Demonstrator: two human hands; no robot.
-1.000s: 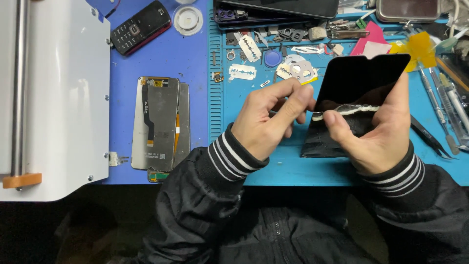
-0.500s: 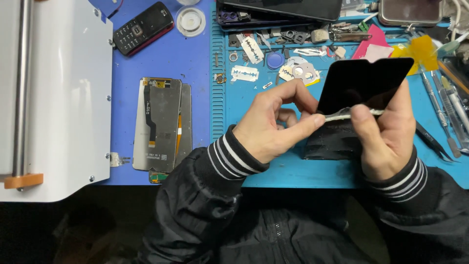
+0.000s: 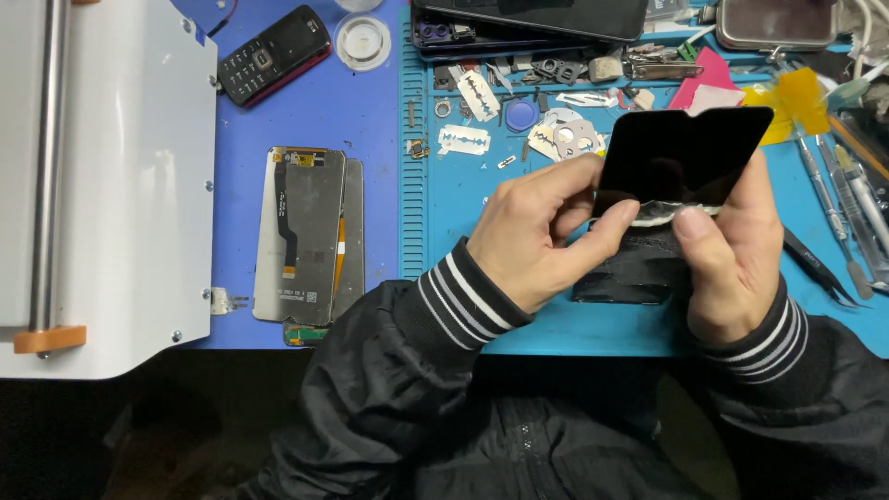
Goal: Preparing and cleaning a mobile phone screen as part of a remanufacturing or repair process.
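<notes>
- Left hand (image 3: 537, 231) and right hand (image 3: 732, 255) both pinch a black phone screen (image 3: 681, 162), held tilted above the blue mat (image 3: 463, 185).
- A pale strip (image 3: 662, 213), possibly adhesive, crosses it.
- The mat's tray slots (image 3: 556, 102) hold razor blades (image 3: 463, 139).

black screen panel (image 3: 681, 153) lower part behind hands, tools (image 3: 857, 199) cut off right

Both arms are covered by a black jacket of thin, slightly glossy, crinkled fabric. Ribbed knit cuffs are fitted at each wrist, black with two white stripes around them. The left hand (image 3: 542, 236) and right hand (image 3: 732, 250) are bare; no gloves, rings or watch are seen. A closed front with small dark fasteners is visible at the chest.
</notes>
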